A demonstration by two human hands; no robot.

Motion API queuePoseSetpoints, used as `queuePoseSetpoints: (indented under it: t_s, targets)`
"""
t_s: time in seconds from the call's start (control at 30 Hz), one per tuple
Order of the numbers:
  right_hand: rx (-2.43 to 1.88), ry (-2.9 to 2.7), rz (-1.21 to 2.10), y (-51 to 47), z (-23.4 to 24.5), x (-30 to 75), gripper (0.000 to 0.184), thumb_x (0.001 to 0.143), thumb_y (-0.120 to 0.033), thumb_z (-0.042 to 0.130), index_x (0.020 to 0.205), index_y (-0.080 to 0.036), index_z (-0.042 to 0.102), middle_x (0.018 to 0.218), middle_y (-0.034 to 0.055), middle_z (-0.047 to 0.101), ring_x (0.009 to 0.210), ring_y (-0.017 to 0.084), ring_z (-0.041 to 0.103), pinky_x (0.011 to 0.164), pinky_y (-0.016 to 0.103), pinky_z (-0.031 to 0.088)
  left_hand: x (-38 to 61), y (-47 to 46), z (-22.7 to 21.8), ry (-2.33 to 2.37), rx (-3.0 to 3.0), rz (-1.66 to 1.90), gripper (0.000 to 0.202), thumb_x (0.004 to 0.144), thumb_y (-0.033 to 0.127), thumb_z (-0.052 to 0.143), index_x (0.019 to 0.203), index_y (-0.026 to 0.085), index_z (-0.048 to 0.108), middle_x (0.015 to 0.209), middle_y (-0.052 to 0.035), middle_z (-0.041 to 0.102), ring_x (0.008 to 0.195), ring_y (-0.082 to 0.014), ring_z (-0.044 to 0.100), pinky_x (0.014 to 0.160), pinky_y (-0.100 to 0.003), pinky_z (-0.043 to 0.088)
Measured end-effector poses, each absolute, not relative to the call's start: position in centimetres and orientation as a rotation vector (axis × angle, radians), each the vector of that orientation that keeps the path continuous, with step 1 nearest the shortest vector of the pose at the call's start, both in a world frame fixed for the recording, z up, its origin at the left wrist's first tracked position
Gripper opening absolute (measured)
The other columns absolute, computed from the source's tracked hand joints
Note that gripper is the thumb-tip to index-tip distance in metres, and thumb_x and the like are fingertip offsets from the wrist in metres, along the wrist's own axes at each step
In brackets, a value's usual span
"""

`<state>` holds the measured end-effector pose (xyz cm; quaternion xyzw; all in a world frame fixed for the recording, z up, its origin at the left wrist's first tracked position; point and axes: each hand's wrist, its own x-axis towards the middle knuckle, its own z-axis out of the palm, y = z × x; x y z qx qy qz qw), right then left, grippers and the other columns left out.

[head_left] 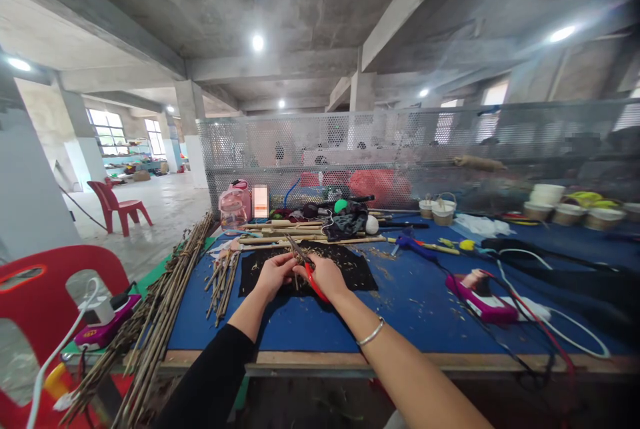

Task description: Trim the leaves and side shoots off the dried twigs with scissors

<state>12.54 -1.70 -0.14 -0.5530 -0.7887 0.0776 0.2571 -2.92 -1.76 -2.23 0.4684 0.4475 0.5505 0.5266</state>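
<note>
My right hand (324,275) is closed on a pair of scissors with red handles (316,283). Their dark blades (297,247) point up and away to the left. Close beside it, my left hand (275,275) pinches a thin twig (295,277), largely hidden by the fingers. Both hands are above a black cloth (367,273) strewn with small plant scraps. Left of the cloth lies a loose pile of short cut twigs (223,285) on the blue tabletop (400,322).
Long branches (165,302) lie across the table's left edge. Behind the cloth are bamboo-like sticks (273,232), yarn balls (341,206) and a pink jug (240,199). A purple power strip (480,299) with trailing cords sits at right. Small buckets (443,210) stand by the mesh partition (280,142).
</note>
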Motion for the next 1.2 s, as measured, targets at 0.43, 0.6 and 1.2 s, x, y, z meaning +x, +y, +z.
queuePoseSetpoints:
  t_s: [0.43,0.6,1.2]
  targets:
    - [-1.318,-2.173,0.172,-1.63,-0.53,12.39,0.051,0.072,-0.057,0.057,0.106,-0.019,0.053,0.099,0.0089,0.062,0.096,0.021,0.057,0.077,0.027,0.040,-2.70,-1.78,-2.39,1.076,1.197,1.316,0.045,0.057,0.040,0.074,0.093,0.013,0.069,0.066,-0.0022,0.064,0.044,-0.0048,0.043,0.040,-0.017,0.031]
    - [-1.417,-2.156,0.197,-1.81,-0.40,12.35,0.047,0.075,-0.060,0.051,0.103,-0.022,0.056,0.093,0.0070,0.065,0.089,0.021,0.061,0.071,0.025,0.040,-2.47,-1.94,-2.09,1.060,1.122,1.336,0.044,0.054,0.039,0.076,0.087,0.012,0.069,0.065,-0.0020,0.063,0.046,-0.0049,0.045,0.044,-0.018,0.037]
    - [-1.422,-2.199,0.124,-2.14,-0.21,12.44,0.053,0.070,-0.066,0.050,0.099,-0.022,0.056,0.090,0.0071,0.066,0.088,0.022,0.061,0.070,0.026,0.040,-2.72,-1.26,-2.73,1.072,1.134,1.401,0.038,0.054,0.041,0.074,0.074,0.012,0.058,0.058,-0.0005,0.060,0.045,-0.0067,0.049,0.042,-0.017,0.035]
